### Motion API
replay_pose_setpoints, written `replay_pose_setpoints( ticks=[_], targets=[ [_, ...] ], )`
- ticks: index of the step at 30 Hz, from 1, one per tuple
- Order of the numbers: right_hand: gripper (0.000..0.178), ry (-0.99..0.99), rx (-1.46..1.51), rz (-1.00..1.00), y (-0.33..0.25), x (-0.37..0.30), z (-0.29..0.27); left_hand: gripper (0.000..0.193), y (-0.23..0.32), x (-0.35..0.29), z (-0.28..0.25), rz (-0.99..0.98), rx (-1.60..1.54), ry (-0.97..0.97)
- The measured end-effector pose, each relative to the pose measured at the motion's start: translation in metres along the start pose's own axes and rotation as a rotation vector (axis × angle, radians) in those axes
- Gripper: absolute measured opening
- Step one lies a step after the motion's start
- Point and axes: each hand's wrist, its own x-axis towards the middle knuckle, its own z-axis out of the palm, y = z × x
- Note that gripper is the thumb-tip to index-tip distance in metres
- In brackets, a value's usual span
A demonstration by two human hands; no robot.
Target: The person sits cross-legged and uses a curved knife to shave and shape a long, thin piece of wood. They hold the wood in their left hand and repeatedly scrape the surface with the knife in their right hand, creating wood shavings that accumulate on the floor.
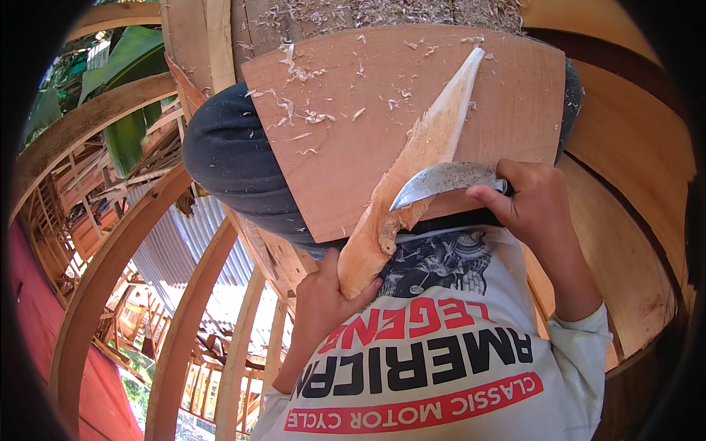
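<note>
A long piece of pale wood point(412, 158), tapered to a point at its far end, slants across my lap. My left hand point(329, 295) is closed around its thick near end. A rough, notched patch shows on its right side, close to that hand. In my right hand point(531, 197) is a curved knife point(445, 181), gripped by its dark handle, which the fingers mostly hide. Its blade lies over the middle of the wood, tip pointing left. Beneath the wood, a flat reddish-brown board point(316, 184) rests across my legs.
Curled wood shavings point(301, 71) are scattered on the board, with more heaped on the planks point(287, 18) beyond it. Curved wooden ribs point(110, 250) stand to the left, with corrugated metal sheets point(176, 235) below them. Wide curved planks point(625, 213) rise along the right.
</note>
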Motion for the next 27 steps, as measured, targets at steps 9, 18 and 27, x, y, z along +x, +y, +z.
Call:
replay_pose_setpoints(
  ticks=[9, 18, 27],
  targets=[
    [0.068, 0.077, -0.164, 0.080, 0.025, 0.043, -0.012, 0.053, -0.001, 0.012, 0.004, 0.061, -0.080, -0.001],
    [0.072, 0.202, -0.006, 0.511, 0.100, 0.058, -0.065, 0.056, -0.005, 0.008, -0.006, -0.028, 0.000, -0.147],
    [0.062, 0.000, -0.062, 0.081, 0.005, 0.008, -0.011, 0.057, -0.004, 0.009, -0.005, 0.043, 0.014, -0.081]
  ],
)
